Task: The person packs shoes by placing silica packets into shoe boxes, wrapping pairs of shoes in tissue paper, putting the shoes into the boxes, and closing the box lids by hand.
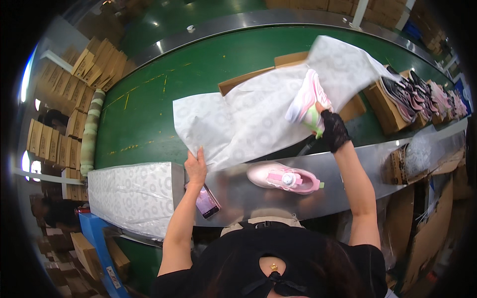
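My right hand [335, 131], in a black fingerless glove, grips a pink and white sneaker [304, 102] with a pale green heel. It holds the shoe tilted, toe pointing away, over a large sheet of patterned tissue paper [253, 116]. The paper is spread across an open cardboard box [354, 108], which it mostly covers. My bare left hand [196, 168] pinches the paper's near left edge; some of its fingers are hidden. On the metal ledge between my arms, a matching pink sneaker [283, 178] with a white ball of stuffing at its opening lies on its own.
A phone [207, 202] lies by my left forearm, beside a stack of patterned tissue paper [131, 196]. The green conveyor belt [149, 109] runs beyond the metal ledge [238, 198]. Boxes of sneakers [397, 102] line the right. Crumpled plastic [422, 151] sits in a carton at right.
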Action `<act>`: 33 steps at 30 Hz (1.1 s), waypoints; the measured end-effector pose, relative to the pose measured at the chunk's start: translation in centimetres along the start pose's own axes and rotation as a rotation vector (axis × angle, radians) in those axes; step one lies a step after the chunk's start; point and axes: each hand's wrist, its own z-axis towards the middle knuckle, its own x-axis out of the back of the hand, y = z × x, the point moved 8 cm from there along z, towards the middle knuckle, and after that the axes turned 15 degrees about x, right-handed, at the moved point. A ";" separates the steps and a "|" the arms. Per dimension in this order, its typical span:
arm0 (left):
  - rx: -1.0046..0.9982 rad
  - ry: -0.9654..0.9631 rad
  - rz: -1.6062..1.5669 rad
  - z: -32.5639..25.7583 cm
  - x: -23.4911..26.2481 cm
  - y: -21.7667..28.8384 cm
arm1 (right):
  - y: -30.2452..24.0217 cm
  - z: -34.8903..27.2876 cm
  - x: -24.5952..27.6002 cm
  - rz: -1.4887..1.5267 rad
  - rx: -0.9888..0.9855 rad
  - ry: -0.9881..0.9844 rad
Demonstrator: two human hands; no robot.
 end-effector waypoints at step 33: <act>-0.409 -0.575 0.888 1.6 -16.9 4.9 | -1.4 -2.6 3.1 -0.168 0.517 0.365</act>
